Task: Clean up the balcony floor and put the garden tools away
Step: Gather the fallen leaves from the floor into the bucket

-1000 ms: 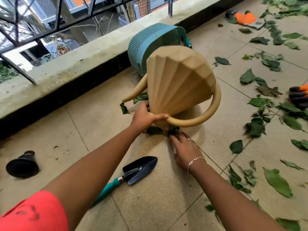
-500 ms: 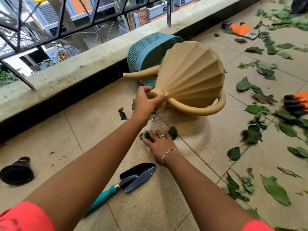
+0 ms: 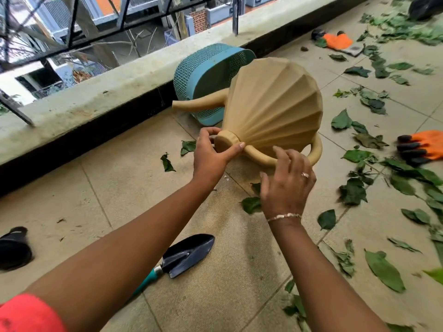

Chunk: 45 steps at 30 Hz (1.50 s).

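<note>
A tan ribbed watering can (image 3: 271, 109) is held tipped on its side above the floor, spout pointing left. My left hand (image 3: 211, 154) grips its narrow neck. My right hand (image 3: 287, 183) hovers just below the can's curved handle with fingers spread and relaxed, holding nothing. A black trowel (image 3: 187, 256) with a teal handle lies on the tiles beneath my arms. Green leaves (image 3: 352, 192) are scattered over the floor, mostly to the right.
A teal mesh basket (image 3: 206, 70) lies on its side behind the can, against the low parapet wall (image 3: 96, 101). Orange-and-black gloves lie at the right edge (image 3: 424, 147) and far back (image 3: 338, 41). A black pot (image 3: 13, 248) lies at the left.
My left hand has lifted and turned the can further onto its side. My right hand has left the leaves on the floor and risen toward the can's handle.
</note>
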Motion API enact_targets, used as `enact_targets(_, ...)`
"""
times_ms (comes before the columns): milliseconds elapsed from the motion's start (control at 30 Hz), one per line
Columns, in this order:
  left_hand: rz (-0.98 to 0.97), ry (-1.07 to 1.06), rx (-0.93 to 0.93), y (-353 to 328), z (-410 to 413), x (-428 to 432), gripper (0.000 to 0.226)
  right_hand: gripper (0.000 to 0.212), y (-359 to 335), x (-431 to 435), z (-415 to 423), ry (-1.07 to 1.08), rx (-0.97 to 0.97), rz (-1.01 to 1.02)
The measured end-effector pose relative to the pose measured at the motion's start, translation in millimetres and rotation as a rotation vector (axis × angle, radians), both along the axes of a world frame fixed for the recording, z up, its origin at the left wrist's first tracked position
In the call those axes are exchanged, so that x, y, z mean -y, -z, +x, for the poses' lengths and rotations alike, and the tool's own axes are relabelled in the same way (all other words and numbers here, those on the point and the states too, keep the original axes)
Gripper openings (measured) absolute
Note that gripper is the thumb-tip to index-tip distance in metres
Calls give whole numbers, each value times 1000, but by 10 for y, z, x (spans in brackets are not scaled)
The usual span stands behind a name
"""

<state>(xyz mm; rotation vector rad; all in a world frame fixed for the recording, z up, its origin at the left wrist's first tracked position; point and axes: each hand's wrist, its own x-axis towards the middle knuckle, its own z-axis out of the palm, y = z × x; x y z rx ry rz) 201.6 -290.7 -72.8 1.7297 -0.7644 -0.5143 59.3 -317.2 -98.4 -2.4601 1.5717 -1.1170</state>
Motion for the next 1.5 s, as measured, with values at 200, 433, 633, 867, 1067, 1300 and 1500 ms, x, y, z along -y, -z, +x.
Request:
enact_targets(200, -47, -13, 99, -121, -96, -44, 51, 29, -53, 193, 26, -144, -162, -6)
enact_targets(433, -158, -200, 187, -355, -59, -761, 48, 21, -312, -150, 217, -401, -50, -200)
enact_targets(633, -223, -610, 52, -269, 640, -1664, 51, 40, -471, -635, 975, -709, -169, -103)
enact_targets(867, -58, -867, 136, 71, 928, -2271, 51, 68, -83, -714, 767, -698, -577, 212)
enact_targets(1067, 197, -869, 199, 365, 917, -2230, 54, 61, 120, -646, 650, -793, -832, 407)
enact_targets(1300, 97, -172, 670, 326, 334, -1258, 43, 52, 295, -337, 639, -802, -1052, 468)
enact_targets(1500, 531, -87, 404, 903, 663, -326, 72, 51, 225, -36, 254, -427, -1088, 567)
